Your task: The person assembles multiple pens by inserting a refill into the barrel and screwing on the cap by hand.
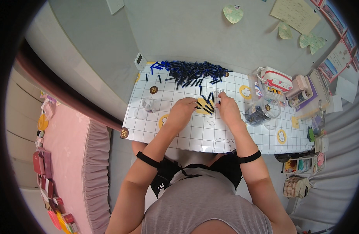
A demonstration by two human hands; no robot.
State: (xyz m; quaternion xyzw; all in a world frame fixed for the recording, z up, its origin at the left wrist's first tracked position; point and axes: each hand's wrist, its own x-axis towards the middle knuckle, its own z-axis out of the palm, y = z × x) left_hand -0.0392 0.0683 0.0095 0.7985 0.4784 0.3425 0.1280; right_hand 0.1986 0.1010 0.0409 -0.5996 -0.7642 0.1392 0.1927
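Note:
Small dark blue tubes that look like ink cartridges lie loosely scattered between my two hands on the white grid-patterned tabletop. At their left, my left hand has its fingertips pinched on a dark cartridge. My right hand is on the other side, fingers closed, with a dark cartridge end just showing at the tips. Farther back, a big heap of the same cartridges spreads along the wall side, with several strays at its front edge.
A clear jar of dark cartridges stands right of my right hand. Left of my left hand is a small clear container. A pencil case, notebooks and boxes crowd the right end. A white timer is at the back left corner.

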